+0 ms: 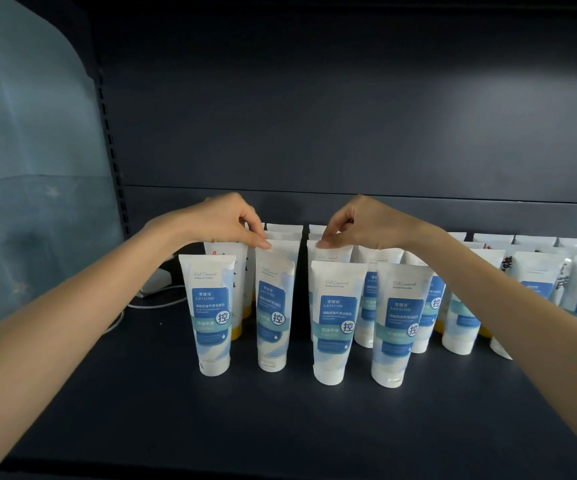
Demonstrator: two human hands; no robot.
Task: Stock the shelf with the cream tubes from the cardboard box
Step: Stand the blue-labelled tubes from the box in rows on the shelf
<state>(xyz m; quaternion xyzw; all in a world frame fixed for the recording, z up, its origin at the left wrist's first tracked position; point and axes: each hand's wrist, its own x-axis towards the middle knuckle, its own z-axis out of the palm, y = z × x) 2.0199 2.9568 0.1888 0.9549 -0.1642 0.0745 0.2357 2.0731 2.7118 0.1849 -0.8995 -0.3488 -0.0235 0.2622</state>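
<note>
Grip, left hand point(224, 220): thumb and forefinger pinching top edge of tilted cream tube point(273, 289), front row.
Grip, right hand point(359, 223): pinching top of second-row cream tube point(332, 254).
Shelf point(280, 427): dark, rows of tubes standing on caps.
Far left: white cable point(155, 303).

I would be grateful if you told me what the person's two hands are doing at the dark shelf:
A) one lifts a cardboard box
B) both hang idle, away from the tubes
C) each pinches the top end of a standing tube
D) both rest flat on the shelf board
C: the left hand and the right hand each pinch the flat top end of a white-and-blue plastic cream tube standing cap-down on the dark shelf.
</note>
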